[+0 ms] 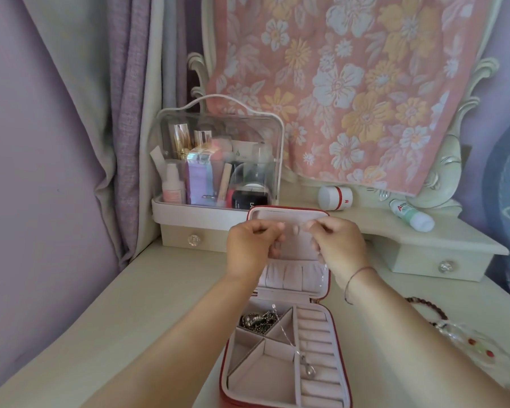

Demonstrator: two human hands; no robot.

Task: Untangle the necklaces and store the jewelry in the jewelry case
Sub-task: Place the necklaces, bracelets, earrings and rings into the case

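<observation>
A red jewelry case [340, 366] lies open on the dressing table, its pink-lined lid standing upright. My left hand [249, 245] and my right hand [337, 240] are raised in front of the lid, each pinching an end of a thin silver necklace [290, 343]. The chain hangs down between them, and its pendant rests on the ring rolls in the tray. A dark tangled chain [255, 320] fills the tray's far-left compartment.
A clear cosmetics organizer [218, 160] stands behind the case on a raised drawer unit. A white jar [334, 197] and a tube [411, 214] lie on the shelf to the right. A brown bead bracelet [430, 307] and a beaded piece [477, 346] rest on the table at the right.
</observation>
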